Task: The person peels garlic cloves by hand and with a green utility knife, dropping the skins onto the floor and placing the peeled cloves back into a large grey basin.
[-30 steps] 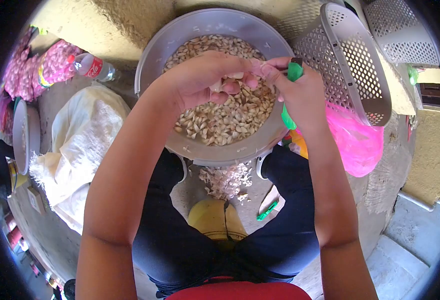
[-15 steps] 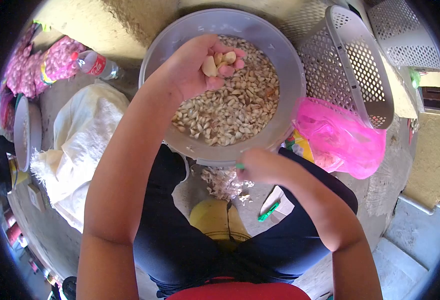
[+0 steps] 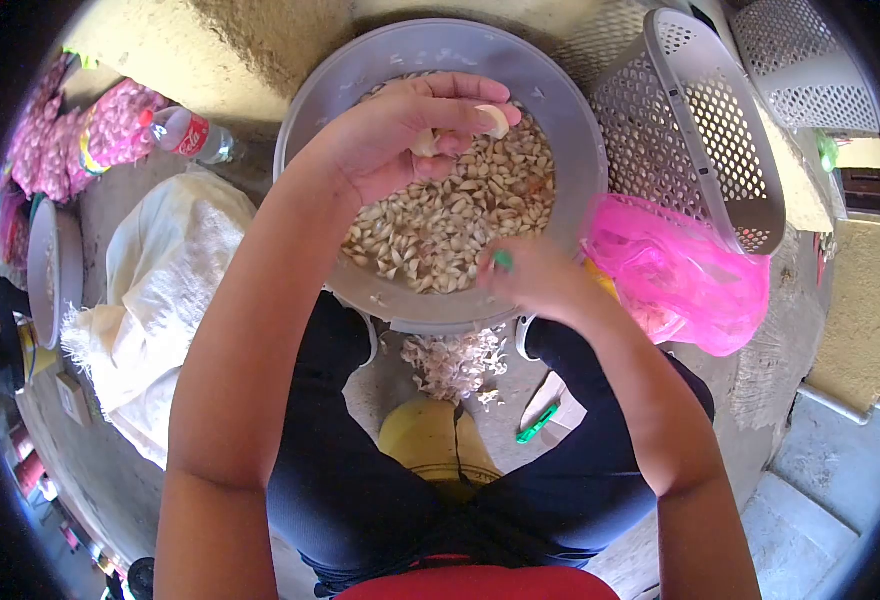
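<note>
A big grey basin (image 3: 580, 180) holds a mass of garlic cloves (image 3: 460, 225) in water. Over its upper left part, my left hand (image 3: 410, 135) is curled around a few garlic cloves, one of them pinched near the fingertips. My right hand (image 3: 530, 275) is above the basin's lower right rim, smeared by motion, with something green on a finger; whether it holds anything cannot be made out. Below the basin, between my legs, lies a pile of garlic skins (image 3: 455, 362).
Right of the basin are a perforated grey crate (image 3: 715, 130) and a pink plastic bag (image 3: 690, 270). On the left are a white sack (image 3: 165, 270), a bottle (image 3: 195, 135) and net bags of garlic (image 3: 120, 120). A green cutter (image 3: 538, 424) and a yellow container (image 3: 435, 440) are below.
My right hand has moved up from below the rim to over the basin. The fingers of my left hand have closed further, with the thumb now against a clove.
</note>
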`<state>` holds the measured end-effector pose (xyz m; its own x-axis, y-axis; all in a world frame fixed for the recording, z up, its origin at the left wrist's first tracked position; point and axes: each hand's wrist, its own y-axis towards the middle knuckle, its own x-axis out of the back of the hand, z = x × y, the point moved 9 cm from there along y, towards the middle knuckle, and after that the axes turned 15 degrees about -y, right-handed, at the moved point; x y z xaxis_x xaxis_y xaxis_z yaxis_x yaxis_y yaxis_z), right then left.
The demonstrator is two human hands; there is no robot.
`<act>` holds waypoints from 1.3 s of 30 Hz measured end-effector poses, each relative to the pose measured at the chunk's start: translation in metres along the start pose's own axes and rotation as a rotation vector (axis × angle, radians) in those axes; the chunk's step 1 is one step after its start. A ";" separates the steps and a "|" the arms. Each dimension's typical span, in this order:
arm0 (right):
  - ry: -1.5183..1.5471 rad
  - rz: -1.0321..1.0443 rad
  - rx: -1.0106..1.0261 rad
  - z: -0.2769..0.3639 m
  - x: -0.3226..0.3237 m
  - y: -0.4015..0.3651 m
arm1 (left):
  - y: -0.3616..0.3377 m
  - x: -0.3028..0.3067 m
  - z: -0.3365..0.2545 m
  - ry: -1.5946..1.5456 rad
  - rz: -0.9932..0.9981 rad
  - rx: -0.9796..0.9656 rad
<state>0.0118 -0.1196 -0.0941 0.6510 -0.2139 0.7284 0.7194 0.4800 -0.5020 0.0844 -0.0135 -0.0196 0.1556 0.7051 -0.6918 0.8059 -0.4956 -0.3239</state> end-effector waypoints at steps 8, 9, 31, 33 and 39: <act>0.949 -0.397 0.009 0.013 0.094 -0.014 | 0.004 -0.003 0.000 0.120 -0.042 -0.098; 0.955 -0.438 0.022 0.016 0.096 -0.013 | 0.005 -0.004 0.001 0.118 -0.040 -0.106; 0.591 -0.629 0.124 0.023 0.147 -0.020 | 0.001 -0.027 0.010 -0.029 0.108 0.062; 0.534 -0.635 0.139 0.024 0.148 -0.020 | 0.003 -0.023 0.012 -0.043 0.089 0.058; 0.610 -0.682 0.061 0.016 0.149 -0.023 | 0.004 -0.018 0.012 -0.109 0.057 0.034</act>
<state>0.0889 -0.1491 0.0332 0.1169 -0.8715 0.4763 0.9921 0.1246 -0.0155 0.0783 -0.0344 -0.0157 0.1362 0.6168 -0.7752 0.7774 -0.5516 -0.3023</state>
